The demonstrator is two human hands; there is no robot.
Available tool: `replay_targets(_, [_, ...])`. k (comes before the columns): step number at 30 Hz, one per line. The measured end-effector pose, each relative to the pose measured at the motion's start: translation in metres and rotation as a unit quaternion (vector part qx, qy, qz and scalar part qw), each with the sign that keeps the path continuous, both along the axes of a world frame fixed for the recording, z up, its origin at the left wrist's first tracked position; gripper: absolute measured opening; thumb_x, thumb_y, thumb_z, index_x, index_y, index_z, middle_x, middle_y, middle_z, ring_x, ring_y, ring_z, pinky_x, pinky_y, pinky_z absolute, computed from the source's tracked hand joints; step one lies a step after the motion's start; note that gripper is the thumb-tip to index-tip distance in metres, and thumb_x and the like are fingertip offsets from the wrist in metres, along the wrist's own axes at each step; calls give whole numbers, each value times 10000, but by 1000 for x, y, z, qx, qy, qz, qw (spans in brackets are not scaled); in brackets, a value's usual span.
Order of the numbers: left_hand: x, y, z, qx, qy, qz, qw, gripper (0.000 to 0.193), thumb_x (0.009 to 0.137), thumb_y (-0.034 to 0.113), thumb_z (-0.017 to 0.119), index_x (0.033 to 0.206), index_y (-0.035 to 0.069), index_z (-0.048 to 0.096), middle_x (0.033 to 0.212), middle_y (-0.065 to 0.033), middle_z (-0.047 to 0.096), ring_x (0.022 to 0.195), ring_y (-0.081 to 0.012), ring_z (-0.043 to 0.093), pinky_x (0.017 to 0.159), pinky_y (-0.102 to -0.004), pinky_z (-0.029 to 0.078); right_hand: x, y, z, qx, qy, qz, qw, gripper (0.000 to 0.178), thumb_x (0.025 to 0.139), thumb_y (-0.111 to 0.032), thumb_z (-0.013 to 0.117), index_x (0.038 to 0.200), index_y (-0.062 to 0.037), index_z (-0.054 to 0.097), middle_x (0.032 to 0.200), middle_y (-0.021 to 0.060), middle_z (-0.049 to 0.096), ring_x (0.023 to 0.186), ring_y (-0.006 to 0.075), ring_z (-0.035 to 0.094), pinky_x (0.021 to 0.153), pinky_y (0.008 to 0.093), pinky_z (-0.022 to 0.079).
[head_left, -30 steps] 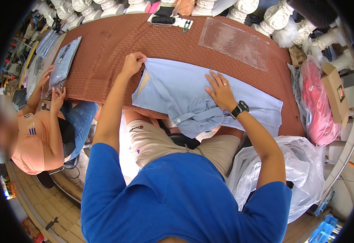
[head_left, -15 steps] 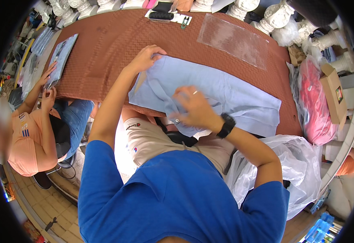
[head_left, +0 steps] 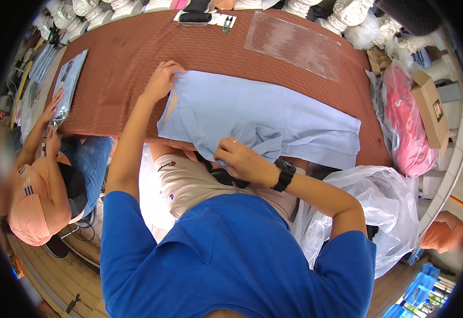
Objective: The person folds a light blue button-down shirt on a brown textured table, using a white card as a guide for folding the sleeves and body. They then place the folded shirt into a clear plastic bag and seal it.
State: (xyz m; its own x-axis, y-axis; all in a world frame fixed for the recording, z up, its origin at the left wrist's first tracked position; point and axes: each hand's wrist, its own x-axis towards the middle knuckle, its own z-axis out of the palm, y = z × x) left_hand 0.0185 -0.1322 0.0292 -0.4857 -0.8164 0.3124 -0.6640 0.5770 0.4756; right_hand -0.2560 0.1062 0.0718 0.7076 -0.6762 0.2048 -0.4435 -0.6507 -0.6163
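Observation:
A light-blue garment (head_left: 231, 100) lies folded across the brown-covered table (head_left: 120, 63) in front of me. Its far edge is fairly straight, while the near middle is bunched into loose folds. My left hand (head_left: 163, 79) pinches the far left corner between thumb and fingers. At the near edge, my right hand (head_left: 244, 163) has its fingers curled in on the bunched cloth, and its wrist wears a black watch (head_left: 284, 175). The fingertips of that hand press together against the fabric; part of the cloth there hangs over the table edge toward my lap.
A clear plastic sheet (head_left: 295, 45) lies beyond the garment. Farther back are a black thread spool (head_left: 195, 18) and green-handled snips (head_left: 226, 24). Red bagged goods (head_left: 403, 119), an open cardboard box (head_left: 431, 108) and a translucent bag (head_left: 369, 212) stand right. A co-worker (head_left: 40, 196) handles a packed garment (head_left: 71, 79) at left.
My right hand, blurred and spread over the cloth before, has come down to the near edge and curled its fingers. The left hand keeps its corner. The whole view has shifted slightly.

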Motion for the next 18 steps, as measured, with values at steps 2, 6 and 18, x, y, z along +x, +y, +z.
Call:
replay_targets(2, [4,-3,-3,-5,15,21,1000,294,834,-106,597,1048,53,721,1082,-96,665,1075,-320,592,940,-406,481,-5,-2,5,16,-43,-3,999,354,778,-107,742,1101,-41,612,1087,158,559,1046,369,547,902,448,476])
replay_targets(6, [21,-9,-19,20,106,80,991,259,880,-73,579,1078,29,713,1070,-102,666,1062,-300,609,937,-396,485,-43,-24,13,-14,-61,-73,995,410,883,-271,734,1215,-67,607,1297,174,549,1171,400,517,1006,464,439])
replay_targets(18, [10,-14,-10,58,47,93,993,254,895,151,729,1112,25,694,1037,-120,674,1014,-282,653,846,-369,524,-201,-71,-70,-160,212,-377,887,566,1009,-438,512,1494,-158,432,1529,173,384,1373,417,370,1121,561,295])
